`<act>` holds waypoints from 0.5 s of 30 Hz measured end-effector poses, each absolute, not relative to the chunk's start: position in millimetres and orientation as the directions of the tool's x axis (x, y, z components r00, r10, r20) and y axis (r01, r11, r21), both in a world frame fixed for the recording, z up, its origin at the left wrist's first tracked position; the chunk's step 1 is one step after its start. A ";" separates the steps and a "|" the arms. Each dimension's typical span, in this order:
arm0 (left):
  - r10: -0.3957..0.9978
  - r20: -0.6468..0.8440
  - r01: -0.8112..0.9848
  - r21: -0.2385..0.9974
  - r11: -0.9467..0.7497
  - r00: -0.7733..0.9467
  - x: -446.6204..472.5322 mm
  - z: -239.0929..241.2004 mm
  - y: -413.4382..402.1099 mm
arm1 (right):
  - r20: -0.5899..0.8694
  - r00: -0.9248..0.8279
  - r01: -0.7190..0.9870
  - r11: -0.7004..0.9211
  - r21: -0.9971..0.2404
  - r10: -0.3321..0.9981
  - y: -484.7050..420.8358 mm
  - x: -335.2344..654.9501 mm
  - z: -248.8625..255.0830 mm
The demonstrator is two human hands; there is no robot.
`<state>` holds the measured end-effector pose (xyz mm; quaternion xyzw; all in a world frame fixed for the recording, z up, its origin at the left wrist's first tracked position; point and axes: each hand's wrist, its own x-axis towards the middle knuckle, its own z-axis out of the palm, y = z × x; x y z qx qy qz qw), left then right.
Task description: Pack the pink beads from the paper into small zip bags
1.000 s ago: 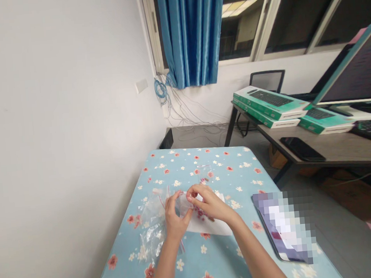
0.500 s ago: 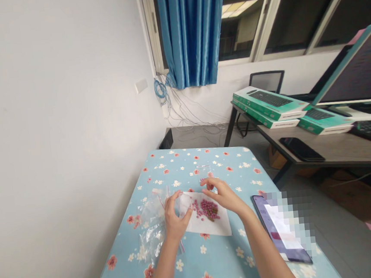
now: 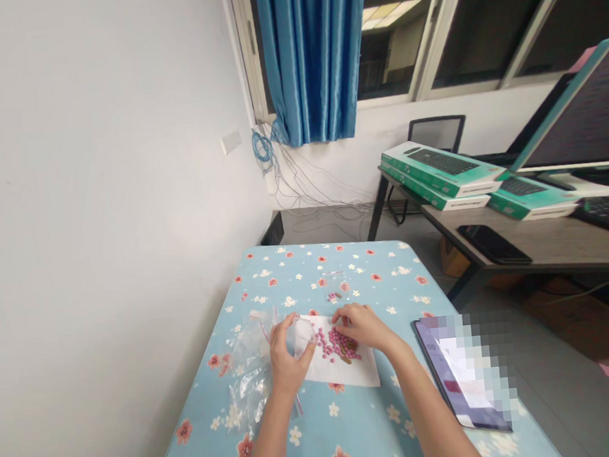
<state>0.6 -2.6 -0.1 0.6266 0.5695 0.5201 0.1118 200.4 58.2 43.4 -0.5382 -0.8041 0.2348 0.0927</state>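
My left hand (image 3: 288, 356) is curved round a small clear plastic bag (image 3: 304, 332), thumb and fingers on either side of it. The bag stands over the left part of a white sheet of paper (image 3: 322, 378). Pink round pills (image 3: 338, 344) lie in a loose pile on the paper, with several brown-green capsules (image 3: 346, 359) among them. My right hand (image 3: 361, 325) is at the pile's upper edge, fingers bent and tips drawn close together. Whatever is between those fingertips is too small to make out.
Clear zip bags (image 3: 253, 375) lie heaped left of my left hand. Beyond the paper is a small bag (image 3: 334, 288) with pink pills and a capsule. A lit phone (image 3: 456, 379) lies at the right. Keyboard boxes (image 3: 443, 170) and a dark phone (image 3: 492, 244) rest on the neighbouring desk.
My right hand has come down and nearer to the pill pile, its fingers more bent. The small bag beyond the paper shows more fully. My left hand keeps its place round the bag.
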 end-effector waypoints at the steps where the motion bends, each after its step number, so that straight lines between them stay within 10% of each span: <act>1: 0.830 0.525 0.597 0.732 -0.328 -0.189 0.6 -0.1 -2.4 | -0.105 -0.401 0.823 0.307 -0.478 0.910 58.3 200.5 43.1; 15: 0.831 0.522 0.594 0.736 -0.326 -0.191 0.1 -1.0 -2.5 | -0.114 -0.410 0.828 0.317 -0.462 0.905 58.0 194.4 37.5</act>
